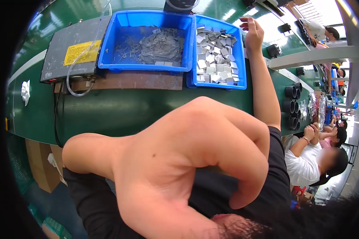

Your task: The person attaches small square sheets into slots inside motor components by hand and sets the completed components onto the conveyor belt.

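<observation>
My left hand (pixel 195 139) is raised close to the camera, large in the lower middle, its fingers loosely bent and apart from the thumb. Nothing shows in it, and its thumb side reaches down towards the face at the bottom edge. My right hand (pixel 253 34) rests beyond the right bin, fingers slightly curled and apart, with nothing seen in it. Beside that arm, a blue bin (pixel 243 75) holds many small silver metal blocks (pixel 215 59). The blue bin to its left (pixel 147 67) contains grey paste-like material (pixel 161 44) and a few blocks.
A grey box with a yellow label (pixel 82 52) and a clear tube stands on the green table (pixel 119 107) at left. White crumpled material (pixel 25 93) lies farther left. Black cylinders (pixel 293 106) stand at right. A person in white (pixel 303 167) sits nearby; other people are behind.
</observation>
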### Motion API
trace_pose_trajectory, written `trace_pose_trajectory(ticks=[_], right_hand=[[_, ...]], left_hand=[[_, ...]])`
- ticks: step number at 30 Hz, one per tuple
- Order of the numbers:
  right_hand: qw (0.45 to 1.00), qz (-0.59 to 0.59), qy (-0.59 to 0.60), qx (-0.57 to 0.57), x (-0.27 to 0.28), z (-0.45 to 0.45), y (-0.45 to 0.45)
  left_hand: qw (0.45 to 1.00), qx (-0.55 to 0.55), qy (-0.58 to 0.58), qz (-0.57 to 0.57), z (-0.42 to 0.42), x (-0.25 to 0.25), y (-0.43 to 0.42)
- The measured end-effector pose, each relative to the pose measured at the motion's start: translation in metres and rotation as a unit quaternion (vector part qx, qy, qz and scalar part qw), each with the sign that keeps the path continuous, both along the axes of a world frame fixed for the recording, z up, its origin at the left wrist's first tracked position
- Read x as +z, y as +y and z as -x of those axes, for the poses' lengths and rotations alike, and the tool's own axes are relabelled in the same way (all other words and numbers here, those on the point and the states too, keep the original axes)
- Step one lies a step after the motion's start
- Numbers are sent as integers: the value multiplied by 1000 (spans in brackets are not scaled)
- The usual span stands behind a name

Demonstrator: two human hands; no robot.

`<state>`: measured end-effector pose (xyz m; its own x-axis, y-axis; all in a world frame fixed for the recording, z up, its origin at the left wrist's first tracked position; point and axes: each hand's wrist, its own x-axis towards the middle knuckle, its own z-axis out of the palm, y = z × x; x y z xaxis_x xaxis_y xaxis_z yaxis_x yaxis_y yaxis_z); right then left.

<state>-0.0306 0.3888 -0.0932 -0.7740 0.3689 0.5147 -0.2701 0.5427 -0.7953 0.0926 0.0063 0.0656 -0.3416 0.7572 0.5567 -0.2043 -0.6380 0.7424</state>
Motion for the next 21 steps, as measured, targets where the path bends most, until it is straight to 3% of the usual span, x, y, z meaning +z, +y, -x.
trace_pose_trajectory(ticks=[7, 9, 11, 13, 14, 16, 19, 21], right_hand=[[992, -86, -68, -63, 4, -2, 13], [923, -304, -135, -194, 12, -9, 24], [787, -497, -192, -311, 23, -14, 32], [705, -489, -363, -364, 43, -23, 38], [706, -491, -351, -370, 51, -25, 43], [707, -355, -534, -297, 58, -27, 63], [695, -377, -531, -304, 50, -24, 75], [739, -417, -494, -189, 66, -32, 62]], left_hand=[[998, 1, -57, -2, -9, 3, 0], [995, 3, -93, 29, -13, 5, -4], [990, 8, -127, 61, -14, 7, -8], [989, -31, -131, 63, 2, -5, -3], [991, -29, -120, 56, 4, -9, -3], [983, 9, -105, 148, 8, -14, 0], [975, -23, -107, 194, 10, -15, 7], [959, -44, -126, 250, 12, -18, 8]])
